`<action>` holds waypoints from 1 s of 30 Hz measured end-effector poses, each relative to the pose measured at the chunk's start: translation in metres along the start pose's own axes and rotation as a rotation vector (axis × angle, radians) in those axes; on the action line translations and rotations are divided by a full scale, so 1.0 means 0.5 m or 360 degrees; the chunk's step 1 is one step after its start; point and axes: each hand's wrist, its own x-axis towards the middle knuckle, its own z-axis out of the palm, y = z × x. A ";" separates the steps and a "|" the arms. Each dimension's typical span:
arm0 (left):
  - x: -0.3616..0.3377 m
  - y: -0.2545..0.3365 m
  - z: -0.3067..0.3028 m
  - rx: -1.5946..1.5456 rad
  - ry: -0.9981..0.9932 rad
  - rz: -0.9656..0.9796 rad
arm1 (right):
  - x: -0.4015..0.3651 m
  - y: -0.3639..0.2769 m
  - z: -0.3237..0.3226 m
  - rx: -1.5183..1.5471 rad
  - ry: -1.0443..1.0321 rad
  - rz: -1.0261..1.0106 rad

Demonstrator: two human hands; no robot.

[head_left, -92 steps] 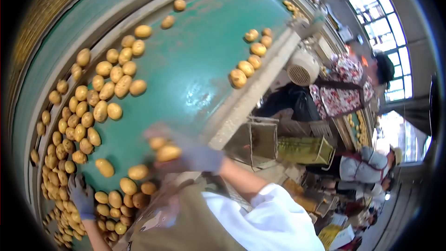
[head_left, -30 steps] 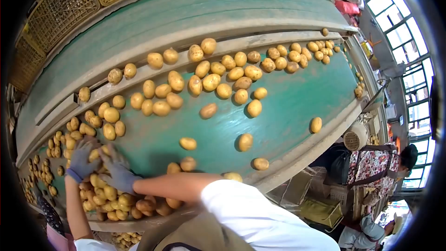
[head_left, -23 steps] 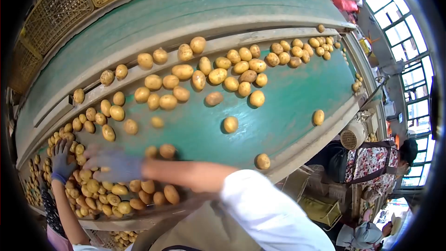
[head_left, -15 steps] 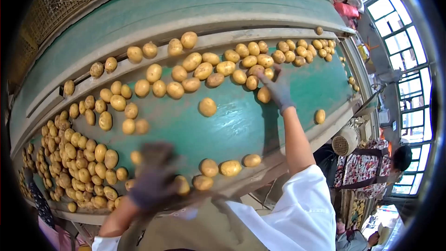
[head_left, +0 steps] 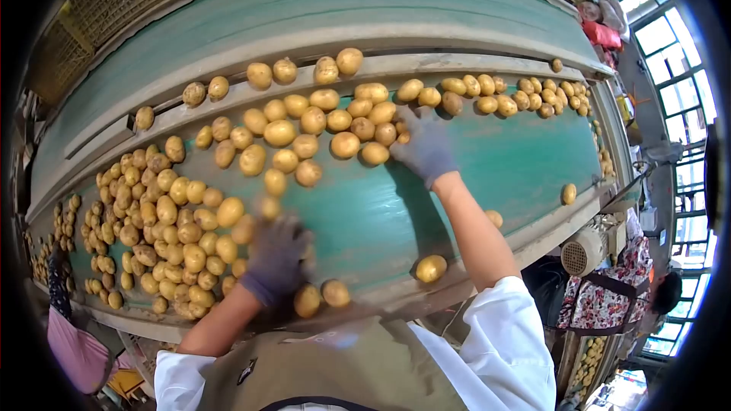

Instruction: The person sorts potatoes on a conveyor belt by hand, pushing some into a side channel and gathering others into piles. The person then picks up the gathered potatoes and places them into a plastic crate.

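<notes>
Yellow potatoes lie on a green conveyor belt [head_left: 358, 232] in front of me. My right hand [head_left: 426, 146], in a grey-purple glove, reaches over the far row with its fingers spread, fingertips against potatoes [head_left: 386, 134] at the row's near side. Lower and to the left, my gloved left hand [head_left: 276, 259] is slightly blurred, back up and fingers stretched out, at the right edge of a large potato heap [head_left: 179, 232]. One potato [head_left: 308, 257] shows partly behind it. Two more potatoes [head_left: 335, 293] sit beside its wrist near the belt's close edge.
Several potatoes [head_left: 285, 71] rest on the ledge beyond the belt. A second green belt [head_left: 320, 4] runs behind it, with yellow crates [head_left: 126, 0] at the far left. A motor [head_left: 582, 251] and a person in a floral top [head_left: 605, 289] are right; another person's pink sleeve [head_left: 76, 350] is left.
My right hand has moved left along the far row, bunching potatoes together. The left hand has shifted slightly up and right, and the heap now reaches it. The view has shifted a little.
</notes>
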 end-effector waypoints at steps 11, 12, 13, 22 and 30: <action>-0.090 -0.192 -0.115 0.0368 -0.0176 -0.0441 | -0.094 -0.191 0.010 0.0367 -0.0482 -0.0214; -0.099 -0.209 -0.127 0.0387 -0.0191 -0.0461 | -0.115 -0.184 0.008 0.0626 -0.0348 -0.0185; -0.106 -0.221 -0.147 0.0440 -0.0238 -0.0498 | -0.134 -0.180 0.003 0.0898 -0.0219 -0.0148; -0.153 -0.402 -0.197 0.0982 -0.0702 -0.0911 | -0.354 0.043 -0.196 0.1586 -0.0009 0.0577; 0.179 0.083 -0.036 -0.0416 -0.0056 0.0209 | -0.378 -0.062 -0.185 0.0548 -0.0781 -0.0253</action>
